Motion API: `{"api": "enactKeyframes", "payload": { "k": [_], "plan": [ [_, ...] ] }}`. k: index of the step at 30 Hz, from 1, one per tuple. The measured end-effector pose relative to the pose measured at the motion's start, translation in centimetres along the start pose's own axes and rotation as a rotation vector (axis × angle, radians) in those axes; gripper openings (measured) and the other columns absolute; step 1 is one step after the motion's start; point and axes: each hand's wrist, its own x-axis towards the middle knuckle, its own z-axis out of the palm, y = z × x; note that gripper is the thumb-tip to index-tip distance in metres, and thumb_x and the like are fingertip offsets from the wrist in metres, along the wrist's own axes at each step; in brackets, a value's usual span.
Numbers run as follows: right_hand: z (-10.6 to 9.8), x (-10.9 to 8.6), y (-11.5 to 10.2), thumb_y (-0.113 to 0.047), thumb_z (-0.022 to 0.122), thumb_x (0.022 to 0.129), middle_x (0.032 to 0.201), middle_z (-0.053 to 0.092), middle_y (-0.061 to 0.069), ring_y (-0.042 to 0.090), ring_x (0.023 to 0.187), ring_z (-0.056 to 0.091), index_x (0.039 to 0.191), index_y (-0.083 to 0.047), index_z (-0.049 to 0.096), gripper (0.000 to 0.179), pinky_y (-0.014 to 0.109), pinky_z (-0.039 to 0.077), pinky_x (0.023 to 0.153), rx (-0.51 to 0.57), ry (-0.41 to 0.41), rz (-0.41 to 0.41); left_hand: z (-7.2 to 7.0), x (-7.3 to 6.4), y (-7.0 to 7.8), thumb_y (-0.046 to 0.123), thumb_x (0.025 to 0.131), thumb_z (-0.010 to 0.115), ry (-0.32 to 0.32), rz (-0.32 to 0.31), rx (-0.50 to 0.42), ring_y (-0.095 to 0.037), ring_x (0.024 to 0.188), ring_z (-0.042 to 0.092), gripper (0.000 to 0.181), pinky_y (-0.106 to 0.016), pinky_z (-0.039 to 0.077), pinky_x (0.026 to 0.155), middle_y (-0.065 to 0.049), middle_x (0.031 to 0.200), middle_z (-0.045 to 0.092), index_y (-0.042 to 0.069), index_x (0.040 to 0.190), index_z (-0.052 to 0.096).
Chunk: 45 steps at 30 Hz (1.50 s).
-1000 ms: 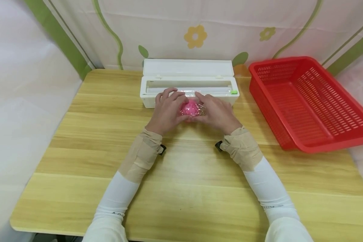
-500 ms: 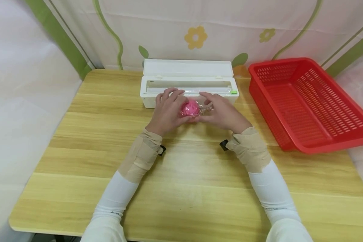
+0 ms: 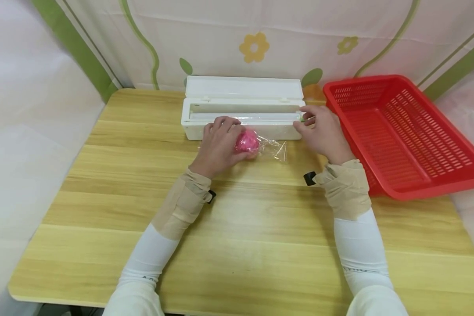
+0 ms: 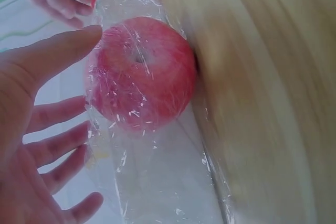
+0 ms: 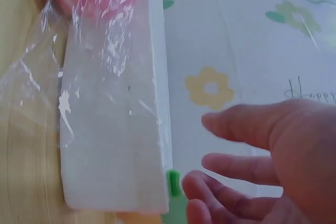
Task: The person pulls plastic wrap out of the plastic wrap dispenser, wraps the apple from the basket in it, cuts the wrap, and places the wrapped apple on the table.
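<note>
the film [image 3: 278, 151] is glossy, crinkled plastic, the box [image 3: 192, 131] smooth plastic, the table [image 3: 245, 245] sheeny wood.

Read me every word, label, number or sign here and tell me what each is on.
"Happ", then a letter cut off, on the cloth.
Left sleeve: dark lettering, too small to read.
Right sleeve: dark lettering, too small to read.
Box: one tiny dark mark; can't tell if it's text.
</note>
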Motion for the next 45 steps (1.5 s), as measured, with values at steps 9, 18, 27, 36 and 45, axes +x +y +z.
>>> {"api": "enactKeyframes", "payload": {
  "k": [9,18,27,36,45],
  "plan": [
    [0.2,0.8,2.0,-0.012,0.07,0.1,0.143,0.051,0.031,0.046,0.131,0.053,0.148,0.002,0.057,0.052,0.057,0.046,0.109,-0.026,0.03,0.012,-0.9,0.4,1.7,0.039,0.094,0.08,0.045,0.085,-0.024,-0.034,0.124,0.056,0.048,-0.049,0.054,0.096,-0.01,0.129,0.068,0.007,0.128,0.07],
    [0.8,1.5,3.4,-0.021,0.077,0.098,0.143,0.05,0.027,0.044,0.131,0.056,0.148,0.0,0.058,0.058,0.052,0.05,0.103,0.01,0.033,0.024,-2.3,6.5,5.6,0.031,0.101,0.071,-0.12,0.158,-0.004,-0.026,0.115,0.065,0.037,-0.037,0.056,0.096,-0.006,0.126,0.07,0.011,0.132,0.068],
    [1.5,1.9,4.4,-0.02,0.079,0.096,0.135,0.054,0.023,0.04,0.129,0.05,0.14,-0.004,0.068,0.048,0.05,0.046,0.101,0.021,0.081,-0.004,-1.9,12.1,9.2,0.018,0.104,0.061,-0.261,0.122,-0.013,-0.017,0.105,0.062,0.018,-0.035,0.057,0.087,0.001,0.118,0.072,0.014,0.116,0.074],
    [1.4,2.0,4.9,-0.011,0.075,0.096,0.125,0.058,0.023,0.038,0.124,0.052,0.128,-0.001,0.073,0.034,0.051,0.046,0.103,-0.003,0.112,-0.041,-0.4,14.3,11.4,0.01,0.102,0.053,-0.304,0.035,0.084,-0.018,0.094,0.062,0.015,-0.036,0.058,0.082,0.001,0.105,0.066,0.017,0.102,0.067],
    [1.5,2.1,5.2,-0.006,0.076,0.094,0.128,0.055,0.024,0.04,0.123,0.053,0.131,0.001,0.071,0.038,0.053,0.053,0.103,0.023,0.125,-0.056,1.0,14.9,12.0,0.016,0.104,0.061,-0.307,0.006,0.175,-0.019,0.1,0.067,0.016,-0.039,0.063,0.09,-0.001,0.116,0.072,0.018,0.117,0.07]
  ]
}}
